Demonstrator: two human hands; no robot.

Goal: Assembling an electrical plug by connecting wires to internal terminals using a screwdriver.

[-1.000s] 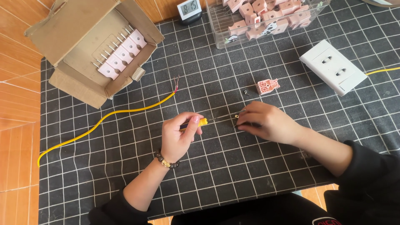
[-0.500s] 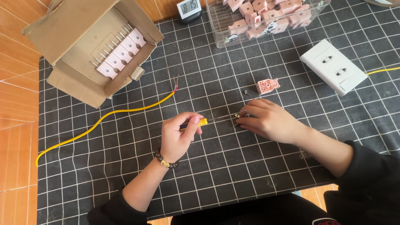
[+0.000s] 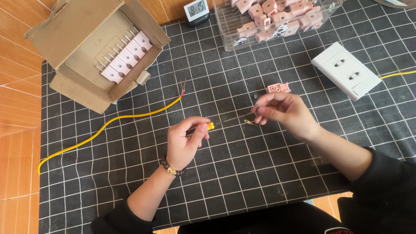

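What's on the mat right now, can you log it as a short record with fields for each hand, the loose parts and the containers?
left hand: grips a screwdriver by its yellow handle, shaft pointing right
right hand: fingertips pinched at the shaft's tip; what they hold is too small to tell
loose parts: small metal piece under the right hand; pink plug part beyond it
cable: yellow cable with bared end, lying left
containers: cardboard box with a row of pink plugs; clear bin of pink parts
other: white socket plate; small clock
surface: black grid mat
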